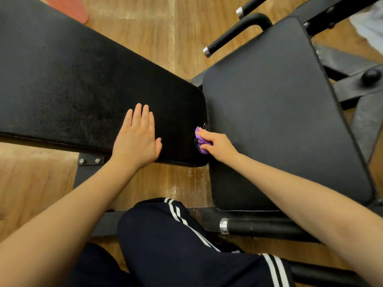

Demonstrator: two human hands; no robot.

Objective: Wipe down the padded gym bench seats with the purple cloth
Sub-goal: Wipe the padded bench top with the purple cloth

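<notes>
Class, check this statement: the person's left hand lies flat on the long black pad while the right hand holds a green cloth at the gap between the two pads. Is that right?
Not quite. The cloth is purple, not green, as the head view shows. The rest stands: the left hand lies flat on the long black pad, and the right hand holds the cloth at the gap beside the seat pad.
</notes>
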